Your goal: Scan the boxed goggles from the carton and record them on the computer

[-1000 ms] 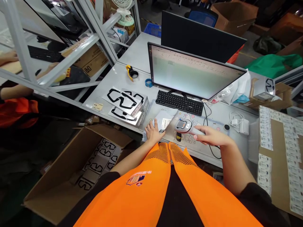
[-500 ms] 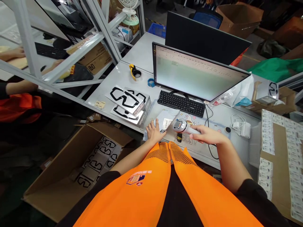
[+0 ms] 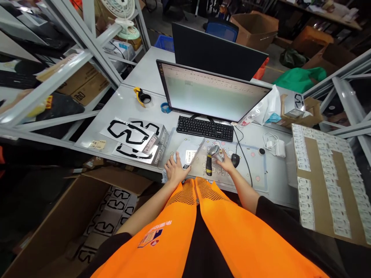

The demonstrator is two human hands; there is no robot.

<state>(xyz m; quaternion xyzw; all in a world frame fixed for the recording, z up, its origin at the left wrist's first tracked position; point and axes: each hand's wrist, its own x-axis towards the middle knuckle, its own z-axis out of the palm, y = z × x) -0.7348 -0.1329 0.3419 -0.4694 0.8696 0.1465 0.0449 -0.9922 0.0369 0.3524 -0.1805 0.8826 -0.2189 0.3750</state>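
My left hand (image 3: 176,170) lies with fingers spread on the near-left part of a pale plastic mailing bag (image 3: 183,148) that bears a white printed label (image 3: 189,156). In my right hand (image 3: 226,163) is a grey-and-white barcode scanner (image 3: 216,152), its head to the right of the bag and angled up and left. A yellow-and-black utility knife (image 3: 209,165) lies on the desk mat just left of my right hand. Right of that hand sits a black mouse (image 3: 235,160).
Stacked goggle boxes (image 3: 129,135) stand left of the bag. Beyond it are a keyboard (image 3: 204,128) and a monitor (image 3: 213,92). A tape dispenser (image 3: 142,97) and blue tape roll (image 3: 165,107) lie further back. An open carton (image 3: 58,216) stands below left; a label-covered cardboard sheet (image 3: 321,181) is at right.
My view has swung right. My right hand has drawn the scanner back from over the label, its head turning upward, and the knife shows more fully. My left hand stays on the bag.
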